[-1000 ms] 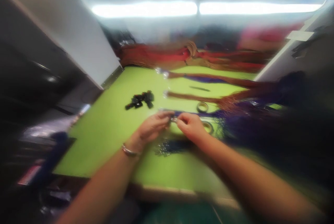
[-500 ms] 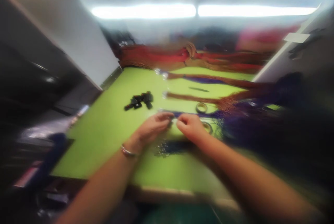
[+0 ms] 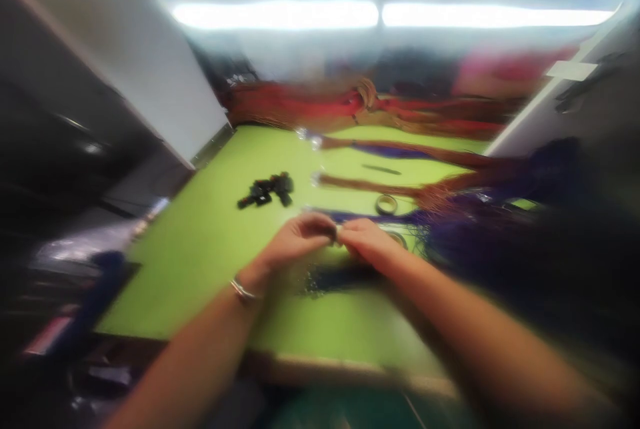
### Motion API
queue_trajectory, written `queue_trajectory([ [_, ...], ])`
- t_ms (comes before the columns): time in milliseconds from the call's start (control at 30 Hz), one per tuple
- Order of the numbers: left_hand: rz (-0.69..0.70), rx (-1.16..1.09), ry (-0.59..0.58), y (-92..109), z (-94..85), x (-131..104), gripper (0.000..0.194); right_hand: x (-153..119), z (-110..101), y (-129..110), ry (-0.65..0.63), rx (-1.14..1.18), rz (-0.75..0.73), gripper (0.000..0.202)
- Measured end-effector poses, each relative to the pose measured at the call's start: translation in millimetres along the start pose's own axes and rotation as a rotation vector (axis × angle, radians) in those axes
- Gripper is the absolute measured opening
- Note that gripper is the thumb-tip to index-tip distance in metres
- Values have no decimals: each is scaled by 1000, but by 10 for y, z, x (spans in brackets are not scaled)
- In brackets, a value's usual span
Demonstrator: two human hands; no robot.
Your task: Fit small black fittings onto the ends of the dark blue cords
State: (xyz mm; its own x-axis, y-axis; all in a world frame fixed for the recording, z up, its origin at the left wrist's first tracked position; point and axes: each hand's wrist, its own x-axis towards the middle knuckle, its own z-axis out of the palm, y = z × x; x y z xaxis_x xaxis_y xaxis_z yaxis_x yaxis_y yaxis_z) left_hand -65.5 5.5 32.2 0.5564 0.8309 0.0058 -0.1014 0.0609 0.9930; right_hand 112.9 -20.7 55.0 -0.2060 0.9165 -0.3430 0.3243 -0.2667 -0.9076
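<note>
Over the middle of the green table (image 3: 210, 262), my left hand (image 3: 303, 235) is closed in a pinch on a small dark piece. My right hand (image 3: 367, 239) meets it fingertip to fingertip, pinching something too small and blurred to name. Below both hands lies a dark blue wire bundle (image 3: 340, 278) with shiny ends. A blue-purple wire bundle (image 3: 400, 219) runs just behind them. One tape roll (image 3: 386, 204) lies behind my right hand, and a second roll (image 3: 399, 239) is partly hidden by it.
Several black connectors (image 3: 267, 190) lie in a pile at the left. Brown wire bundles (image 3: 365, 184) and a thin dark tool (image 3: 381, 169) are farther back. Red and orange wires (image 3: 300, 105) line the rear, and a mass of purple wires (image 3: 475, 235) covers the right side.
My hands have come together, closing the small gap between their fingertips. My right hand's fingers are now more extended toward my left hand.
</note>
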Motion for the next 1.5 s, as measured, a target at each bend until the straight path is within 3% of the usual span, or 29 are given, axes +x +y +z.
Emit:
queue_trajectory([
  [100,-37,-28,18,-24,5,-2,24,-5,5,-1,3,1,-23,17],
  [267,-75,-24,105,-63,-32,0,28,44,39,84,239,-246,-293,13],
  [433,-29,-17,80,-90,-39,22,29,50,47,133,240,-327,-384,14],
  [667,-25,36,93,-127,-14,33,28,71,132,241,273,-419,-377,15],
  [967,-85,19,-16,-82,-142,-10,29,63,128,203,268,-323,-386,16],
  [1300,7,46,10,-32,-91,-7,26,41,89,81,187,-141,-202,17],
  [1500,58,120,-19,-91,-65,15,24,47,99,105,160,-121,-181,18],
])
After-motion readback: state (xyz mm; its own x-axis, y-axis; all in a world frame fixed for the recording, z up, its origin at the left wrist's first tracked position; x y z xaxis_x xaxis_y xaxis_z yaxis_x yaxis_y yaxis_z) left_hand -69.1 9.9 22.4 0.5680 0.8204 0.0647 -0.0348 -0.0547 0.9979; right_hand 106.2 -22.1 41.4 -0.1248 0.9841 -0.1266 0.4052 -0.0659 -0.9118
